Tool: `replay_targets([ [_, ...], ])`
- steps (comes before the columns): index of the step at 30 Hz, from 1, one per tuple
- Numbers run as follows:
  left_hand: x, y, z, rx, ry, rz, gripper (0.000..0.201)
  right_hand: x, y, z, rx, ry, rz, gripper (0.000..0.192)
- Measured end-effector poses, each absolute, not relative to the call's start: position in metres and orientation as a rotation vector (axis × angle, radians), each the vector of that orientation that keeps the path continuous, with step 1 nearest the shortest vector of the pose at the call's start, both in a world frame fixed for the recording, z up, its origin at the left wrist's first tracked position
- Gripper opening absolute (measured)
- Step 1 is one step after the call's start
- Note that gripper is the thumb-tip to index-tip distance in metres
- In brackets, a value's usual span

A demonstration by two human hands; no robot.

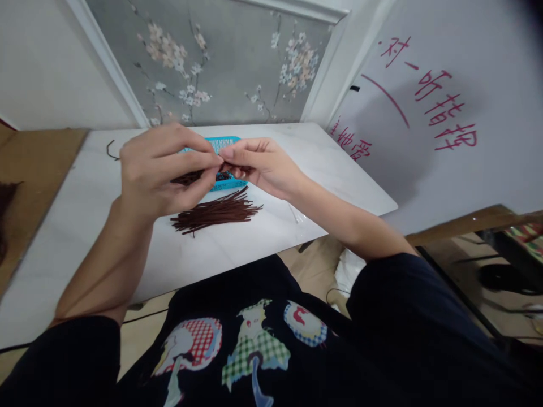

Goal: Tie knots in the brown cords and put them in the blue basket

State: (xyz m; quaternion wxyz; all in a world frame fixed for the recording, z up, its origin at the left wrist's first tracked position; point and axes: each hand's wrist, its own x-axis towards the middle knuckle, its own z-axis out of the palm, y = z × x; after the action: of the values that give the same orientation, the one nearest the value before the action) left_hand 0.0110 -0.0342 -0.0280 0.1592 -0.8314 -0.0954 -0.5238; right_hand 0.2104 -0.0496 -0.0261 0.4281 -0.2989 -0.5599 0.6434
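My left hand (165, 169) and my right hand (265, 167) meet above the table, both closed in a pinch with the fingertips touching. A small bit of brown cord (223, 166) shows between them; my fingers hide most of it. Behind and below the hands stands a blue plastic basket (229, 185) with dark brown pieces inside, partly covered by my left hand. In front of the basket, nearer to me, lies a loose bundle of thin brown cords (218, 212), roughly side by side.
The white table (178, 263) has a single dark bent cord (111, 151) at its far left. A whiteboard (445, 85) with red writing stands along the right. Behind the table is a wall panel (237, 56) with a flower pattern.
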Motion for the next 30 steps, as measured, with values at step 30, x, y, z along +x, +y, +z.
replay_targets([
  [30, 0.023, -0.003, -0.117, -2.980, -0.341, -1.002, 0.015, 0.242, -0.038, -0.129, -1.017, -1.280, 1.744, 0.008],
])
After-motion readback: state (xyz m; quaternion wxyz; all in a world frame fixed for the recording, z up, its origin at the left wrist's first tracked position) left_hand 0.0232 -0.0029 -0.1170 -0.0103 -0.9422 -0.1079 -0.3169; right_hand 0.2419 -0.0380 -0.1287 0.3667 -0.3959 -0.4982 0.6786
